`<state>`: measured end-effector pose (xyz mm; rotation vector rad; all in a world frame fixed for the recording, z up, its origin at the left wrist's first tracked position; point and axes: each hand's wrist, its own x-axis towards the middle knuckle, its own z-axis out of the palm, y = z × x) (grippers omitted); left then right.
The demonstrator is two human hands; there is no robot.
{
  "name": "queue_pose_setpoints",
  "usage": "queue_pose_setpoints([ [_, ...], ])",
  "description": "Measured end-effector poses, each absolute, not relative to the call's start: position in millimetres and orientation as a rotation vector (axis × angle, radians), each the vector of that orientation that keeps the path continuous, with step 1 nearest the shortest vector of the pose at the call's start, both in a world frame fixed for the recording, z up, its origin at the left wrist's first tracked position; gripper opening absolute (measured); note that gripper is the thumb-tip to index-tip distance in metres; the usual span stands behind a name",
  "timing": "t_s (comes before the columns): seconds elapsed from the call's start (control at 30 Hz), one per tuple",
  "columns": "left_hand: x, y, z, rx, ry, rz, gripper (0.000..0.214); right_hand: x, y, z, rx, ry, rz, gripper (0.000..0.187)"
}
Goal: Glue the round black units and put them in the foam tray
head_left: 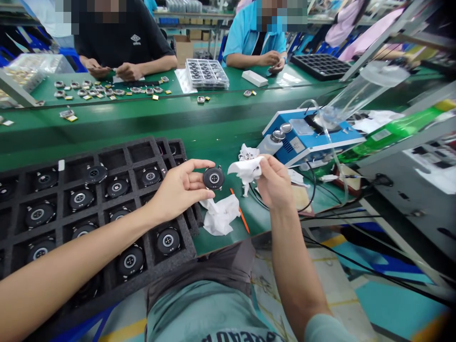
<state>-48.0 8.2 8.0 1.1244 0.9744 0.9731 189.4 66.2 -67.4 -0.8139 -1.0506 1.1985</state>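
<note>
Between the thumb and fingers of my left hand [188,183] is a round black smartwatch body [214,178], its sensor side turned up toward me. My right hand [276,183] pinches a crumpled white tissue [245,168], held just right of the watch and apart from it. Below the watch, another crumpled tissue [221,216] lies on the green bench [210,244], with an orange stick [242,216] beside it. A black foam tray [151,251] on the left holds several similar watch bodies, one per compartment, under and around my left forearm.
A metal-capped dispenser bottle [272,141] stands by a blue machine [313,137] with a clear tube. A green bottle [395,133] leans at the right, near cables. Across the bench, two people handle small parts near a clear compartment box [207,75] and a white box [254,79].
</note>
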Motion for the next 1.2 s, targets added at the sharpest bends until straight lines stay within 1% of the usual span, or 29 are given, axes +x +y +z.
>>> queue_pose_setpoints([
  [0.13, -48, 8, 8, 1.141, 0.976, 0.977, 0.059, 201, 69, -66, -0.926, -1.032, 1.115, 0.032],
  [0.27, -47, 10, 6, 1.142, 1.019, 1.032, 0.061, 197, 85, -64, -1.024, -1.132, 1.046, 0.034],
  [0.37, -47, 14, 5, 1.133, 1.069, 1.155, 0.062, 188, 101, -68, -1.242, -1.369, 0.877, 0.037],
  [0.47, -46, 18, 4, 1.108, 1.094, 1.270, 0.060, 187, 107, -74, -1.413, -1.468, 0.719, 0.028],
  [0.5, -46, 18, 3, 1.092, 1.094, 1.297, 0.059, 191, 105, -75, -1.442, -1.479, 0.639, 0.028],
  [0.6, -45, 20, 3, 1.059, 1.081, 1.336, 0.056, 219, 90, -70, -1.501, -1.511, 0.326, 0.035],
  [0.7, -44, 19, 3, 1.068, 1.077, 1.322, 0.056, 254, 71, -63, -1.653, -1.515, 0.162, 0.029],
  [0.77, -43, 19, 3, 1.078, 1.082, 1.307, 0.055, 270, 60, -64, -1.851, -1.568, 0.208, 0.022],
  [0.83, -43, 18, 3, 1.094, 1.087, 1.294, 0.056, 276, 53, -73, -2.004, -1.617, 0.352, 0.016],
  [0.97, -42, 16, 3, 1.151, 1.085, 1.263, 0.058, 270, 52, -97, -2.039, -1.579, 0.564, 0.016],
  [1.07, -43, 14, 3, 1.196, 1.074, 1.223, 0.061, 266, 52, -103, -1.911, -1.537, 0.704, 0.025],
  [1.2, -43, 10, 5, 1.231, 1.050, 1.077, 0.063, 255, 43, -89, -1.598, -1.461, 0.873, 0.044],
])
